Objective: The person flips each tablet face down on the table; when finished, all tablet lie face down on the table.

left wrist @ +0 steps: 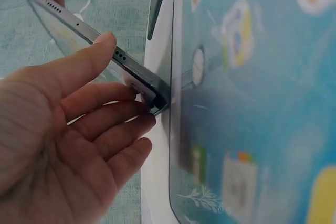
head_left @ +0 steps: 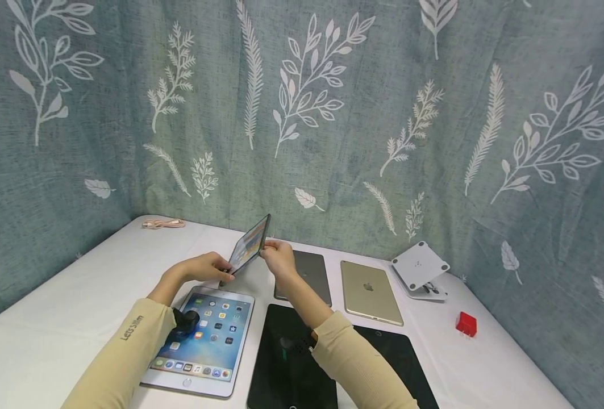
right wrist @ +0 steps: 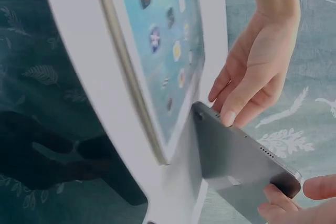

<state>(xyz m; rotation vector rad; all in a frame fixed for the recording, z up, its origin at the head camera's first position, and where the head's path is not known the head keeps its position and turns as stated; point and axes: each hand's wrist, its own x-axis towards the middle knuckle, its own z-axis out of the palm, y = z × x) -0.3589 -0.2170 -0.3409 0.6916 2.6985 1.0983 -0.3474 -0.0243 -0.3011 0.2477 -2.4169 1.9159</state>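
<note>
Both hands hold a thin grey tablet (head_left: 250,244) tilted up on edge, its lit screen showing in the head view. My left hand (head_left: 204,268) pinches its lower corner, the thumb lying along the speaker edge in the left wrist view. At the opposite end, my right hand (head_left: 280,261) grips the edge between thumb and fingers. The right wrist view shows the plain grey back (right wrist: 231,153) with a camera lens at the corner by the left hand. Just below the left hand lies a white-framed tablet (head_left: 212,326) with app icons on its lit screen.
Two dark-screened tablets, one left (head_left: 283,363) and one right (head_left: 396,346), lie under the right forearm. Behind them are a dark grey tablet (head_left: 314,272) and a gold tablet (head_left: 370,289). A silver stand (head_left: 419,266), red charger block (head_left: 466,324) and coiled pink cable (head_left: 162,224) sit farther out.
</note>
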